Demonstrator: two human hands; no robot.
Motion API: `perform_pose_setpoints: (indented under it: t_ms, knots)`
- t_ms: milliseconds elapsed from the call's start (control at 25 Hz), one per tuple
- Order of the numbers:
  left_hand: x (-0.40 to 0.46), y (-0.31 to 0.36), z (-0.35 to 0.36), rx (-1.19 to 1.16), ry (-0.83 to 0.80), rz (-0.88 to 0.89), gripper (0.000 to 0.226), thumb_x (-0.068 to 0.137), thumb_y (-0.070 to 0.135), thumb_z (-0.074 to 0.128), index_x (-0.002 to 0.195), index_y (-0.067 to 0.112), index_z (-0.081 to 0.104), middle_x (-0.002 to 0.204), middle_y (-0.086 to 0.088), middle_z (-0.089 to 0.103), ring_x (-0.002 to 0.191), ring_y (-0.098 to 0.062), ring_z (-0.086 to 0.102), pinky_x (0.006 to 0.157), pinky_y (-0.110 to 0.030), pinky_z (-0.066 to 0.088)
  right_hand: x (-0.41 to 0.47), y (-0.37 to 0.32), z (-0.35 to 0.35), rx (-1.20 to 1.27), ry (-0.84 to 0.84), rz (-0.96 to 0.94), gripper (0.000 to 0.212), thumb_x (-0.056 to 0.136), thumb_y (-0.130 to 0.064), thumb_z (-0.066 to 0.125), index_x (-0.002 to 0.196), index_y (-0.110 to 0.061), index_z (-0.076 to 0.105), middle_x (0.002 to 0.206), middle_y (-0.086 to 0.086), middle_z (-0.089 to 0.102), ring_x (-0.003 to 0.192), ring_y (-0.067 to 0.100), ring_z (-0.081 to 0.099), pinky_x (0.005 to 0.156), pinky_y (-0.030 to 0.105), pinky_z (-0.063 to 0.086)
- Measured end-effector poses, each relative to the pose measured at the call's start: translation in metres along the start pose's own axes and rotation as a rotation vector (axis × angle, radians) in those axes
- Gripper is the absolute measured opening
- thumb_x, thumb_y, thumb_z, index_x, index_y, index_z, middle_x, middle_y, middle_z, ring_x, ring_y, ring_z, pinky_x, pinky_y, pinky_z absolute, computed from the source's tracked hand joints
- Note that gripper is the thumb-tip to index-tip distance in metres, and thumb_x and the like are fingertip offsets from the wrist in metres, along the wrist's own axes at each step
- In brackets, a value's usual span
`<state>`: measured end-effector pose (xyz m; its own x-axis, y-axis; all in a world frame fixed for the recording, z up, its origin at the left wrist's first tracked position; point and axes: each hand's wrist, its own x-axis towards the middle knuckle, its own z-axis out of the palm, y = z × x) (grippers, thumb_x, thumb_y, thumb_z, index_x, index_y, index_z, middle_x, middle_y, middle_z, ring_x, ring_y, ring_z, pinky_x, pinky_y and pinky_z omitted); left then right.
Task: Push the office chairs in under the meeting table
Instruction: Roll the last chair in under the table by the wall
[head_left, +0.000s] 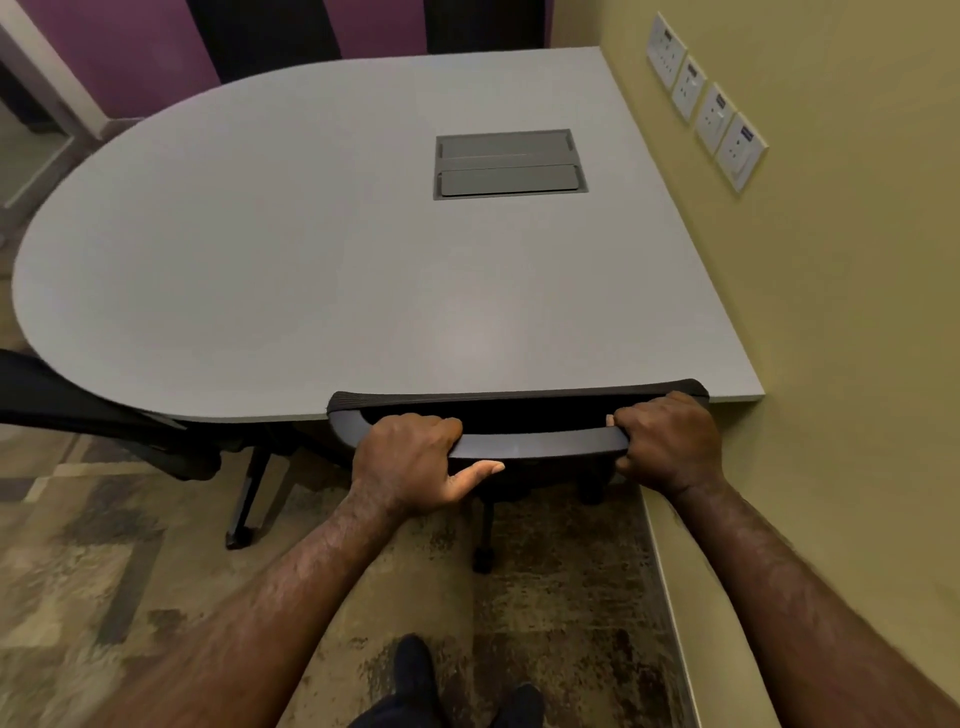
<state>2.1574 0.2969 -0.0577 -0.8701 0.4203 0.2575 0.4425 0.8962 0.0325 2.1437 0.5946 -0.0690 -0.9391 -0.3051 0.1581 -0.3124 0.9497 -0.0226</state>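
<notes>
Item: black mesh-backed office chair with a curved grey plastic top rail (535, 444), at the near edge of the pale grey round-ended desk (291, 249), close to the olive wall on the right. Its seat is hidden beneath the desk top; black legs and castors show on the floor below.

My left hand (415, 467) grips the rail, fingers curled over the top, thumb beneath. My right hand (670, 441) grips the rail's right end.

Second black mesh chair (78, 410), near left, partly under the desk.

Grey recessed cable hatch (509, 163), far right of the desk top.

Four white wall sockets (706, 104) with small dark labels; writing unreadable.

Patterned carpet (130, 561); my dark shoes (415, 670) at the near edge.
</notes>
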Motion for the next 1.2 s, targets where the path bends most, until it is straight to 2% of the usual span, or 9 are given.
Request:
perform_pose_setpoints:
  t_ms: [160, 280, 440, 640, 760, 840, 920, 1040, 1200]
  knots:
    - [-0.002, 0.000, -0.001, 0.009, 0.005, 0.001, 0.061, 0.083, 0.079, 0.037, 0.063, 0.022, 0.044, 0.054, 0.004, 0.051, 0.046, -0.019, 0.047, 0.047, -0.026, 0.022, -0.001, 0.001, 0.004, -0.010, 0.033, -0.014, 0.032, 0.035, -0.018, 0.082, 0.056, -0.016, 0.059, 0.050, 0.005, 0.058, 0.047, 0.027, 0.056, 0.058, 0.032, 0.042]
    - [-0.002, 0.000, -0.001, 0.016, 0.000, -0.008, 0.061, 0.082, 0.080, 0.037, 0.064, 0.022, 0.047, 0.056, 0.003, 0.053, 0.048, -0.018, 0.050, 0.049, -0.027, 0.022, -0.002, 0.003, 0.010, -0.015, 0.092, -0.005, 0.026, 0.047, -0.017, 0.081, 0.055, -0.017, 0.057, 0.051, 0.005, 0.057, 0.048, 0.028, 0.055, 0.058, 0.033, 0.040]
    - [-0.002, 0.001, -0.003, 0.024, -0.004, -0.018, 0.062, 0.081, 0.080, 0.036, 0.064, 0.022, 0.049, 0.056, 0.004, 0.054, 0.048, -0.017, 0.049, 0.049, -0.026, 0.022, -0.003, 0.005, 0.015, 0.000, 0.177, 0.001, 0.024, 0.072, -0.031, 0.060, 0.053, -0.018, 0.053, 0.049, 0.005, 0.054, 0.048, 0.030, 0.054, 0.057, 0.034, 0.037]
    - [-0.003, 0.001, -0.002, 0.015, -0.023, -0.035, 0.061, 0.081, 0.081, 0.036, 0.064, 0.023, 0.046, 0.056, 0.006, 0.051, 0.047, -0.014, 0.046, 0.047, -0.025, 0.024, -0.004, 0.004, 0.011, 0.008, 0.102, 0.005, 0.021, 0.043, -0.029, 0.064, 0.056, -0.015, 0.057, 0.051, 0.008, 0.057, 0.051, 0.032, 0.058, 0.058, 0.036, 0.042]
    - [-0.003, 0.000, -0.001, 0.001, -0.014, -0.034, 0.059, 0.081, 0.081, 0.038, 0.065, 0.024, 0.041, 0.056, 0.007, 0.048, 0.048, -0.013, 0.043, 0.045, -0.025, 0.029, -0.003, 0.001, 0.004, 0.034, 0.064, 0.013, 0.023, 0.041, -0.031, 0.064, 0.056, -0.015, 0.057, 0.051, 0.007, 0.057, 0.051, 0.032, 0.058, 0.058, 0.037, 0.044]
    - [-0.004, -0.001, 0.000, -0.015, -0.016, -0.040, 0.060, 0.080, 0.081, 0.039, 0.066, 0.023, 0.045, 0.058, 0.007, 0.049, 0.049, -0.014, 0.047, 0.045, -0.026, 0.033, -0.003, 0.001, 0.003, 0.055, 0.068, -0.003, 0.028, 0.042, -0.033, 0.073, 0.057, -0.015, 0.057, 0.052, 0.005, 0.057, 0.052, 0.032, 0.058, 0.058, 0.037, 0.047]
    - [-0.004, -0.001, 0.001, -0.033, -0.005, -0.039, 0.061, 0.080, 0.082, 0.040, 0.074, 0.022, 0.052, 0.065, 0.005, 0.054, 0.057, -0.015, 0.051, 0.049, -0.028, 0.036, -0.006, 0.002, 0.001, 0.071, 0.102, -0.032, 0.041, 0.049, -0.045, 0.080, 0.064, -0.016, 0.057, 0.058, 0.004, 0.057, 0.056, 0.029, 0.058, 0.060, 0.037, 0.045]
    - [-0.003, -0.002, 0.000, -0.082, 0.064, -0.037, 0.064, 0.079, 0.081, 0.043, 0.091, 0.019, 0.056, 0.084, 0.002, 0.055, 0.075, -0.015, 0.047, 0.062, -0.030, 0.038, -0.010, 0.003, -0.002, 0.129, 0.219, -0.063, 0.059, 0.065, -0.073, 0.065, 0.081, -0.017, 0.056, 0.075, 0.001, 0.056, 0.069, 0.024, 0.051, 0.068, 0.038, 0.038]
    - [0.007, -0.006, -0.010, -0.136, 0.153, -0.090, 0.068, 0.082, 0.075, 0.044, 0.112, 0.015, 0.056, 0.108, -0.003, 0.055, 0.100, -0.020, 0.049, 0.082, -0.034, 0.039, 0.009, -0.002, -0.020, 0.195, 0.282, -0.037, 0.065, 0.079, -0.074, 0.048, 0.107, -0.017, 0.059, 0.104, 0.004, 0.061, 0.097, 0.026, 0.054, 0.083, 0.041, 0.034]
